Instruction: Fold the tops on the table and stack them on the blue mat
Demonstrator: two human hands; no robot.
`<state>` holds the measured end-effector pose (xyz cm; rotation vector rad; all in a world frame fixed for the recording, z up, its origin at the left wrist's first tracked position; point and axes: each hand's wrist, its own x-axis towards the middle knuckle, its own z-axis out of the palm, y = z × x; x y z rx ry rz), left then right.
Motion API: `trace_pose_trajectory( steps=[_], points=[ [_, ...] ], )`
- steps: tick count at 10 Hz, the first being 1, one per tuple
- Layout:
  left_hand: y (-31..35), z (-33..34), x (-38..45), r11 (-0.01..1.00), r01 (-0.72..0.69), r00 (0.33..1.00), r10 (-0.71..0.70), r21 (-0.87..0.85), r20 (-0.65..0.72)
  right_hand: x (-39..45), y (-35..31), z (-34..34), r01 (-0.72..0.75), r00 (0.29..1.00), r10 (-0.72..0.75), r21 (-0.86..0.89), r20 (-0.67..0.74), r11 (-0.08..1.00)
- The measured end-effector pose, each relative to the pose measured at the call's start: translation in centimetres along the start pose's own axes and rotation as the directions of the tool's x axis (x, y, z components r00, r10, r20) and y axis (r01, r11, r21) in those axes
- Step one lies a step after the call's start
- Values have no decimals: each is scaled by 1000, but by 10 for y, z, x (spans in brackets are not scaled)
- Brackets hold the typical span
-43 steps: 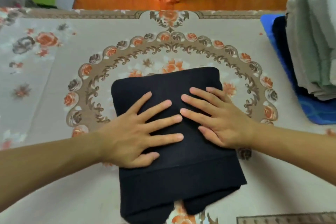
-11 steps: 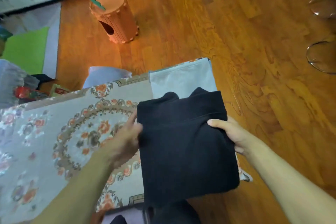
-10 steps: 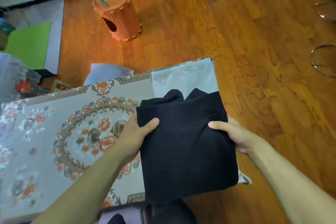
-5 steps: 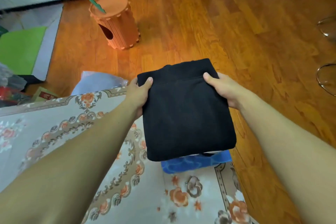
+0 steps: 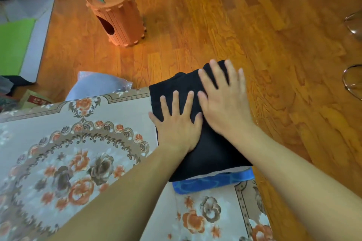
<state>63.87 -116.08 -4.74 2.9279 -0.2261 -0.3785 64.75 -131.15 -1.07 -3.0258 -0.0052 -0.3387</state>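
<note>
I see the table [image 5: 82, 127] under its floral cloth, and at its far right corner the blue mat [image 5: 211, 183], only its near edge showing. The folded black top [image 5: 211, 150] lies on the stack there. My left hand [image 5: 177, 123] and right hand [image 5: 224, 103] lie flat on it side by side, fingers spread, the fabric under both palms and reaching past the fingertips of the left.

Both bare forearms reach forward. The left hand [image 5: 177, 123] lies flat, palm down, fingers spread. The right hand [image 5: 223, 101] lies flat beside it, fingers apart, slightly blurred.
</note>
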Motion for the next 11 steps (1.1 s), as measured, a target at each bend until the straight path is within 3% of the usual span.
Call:
trace_pose_trajectory(
  steps=[1,2,3,5,7,8,11],
  points=[
    [-5,8,2,999,-47,999,47,-27,10,-18,19,36,-119,958,106,34,267,992],
    [-22,19,21,977,17,999,-9,-214,38,-16,30,64,-174,933,129,110,336,979],
    [-36,28,43,916,129,992,-121,-379,47,-13,26,77,-182,946,140,122,292,976],
    [-32,25,41,951,118,993,-113,-285,36,-14,22,78,-193,945,161,88,286,977],
    [-38,-15,31,990,122,963,-100,-75,249,-7,4,42,-164,884,170,-50,435,985],
    [-50,-44,8,998,-7,974,-8,66,225,-7,-13,12,-181,844,240,-165,480,969],
    [-171,-157,-100,968,-241,958,224,76,178,-78,-159,-122,-320,814,385,-217,435,922]
  ],
)
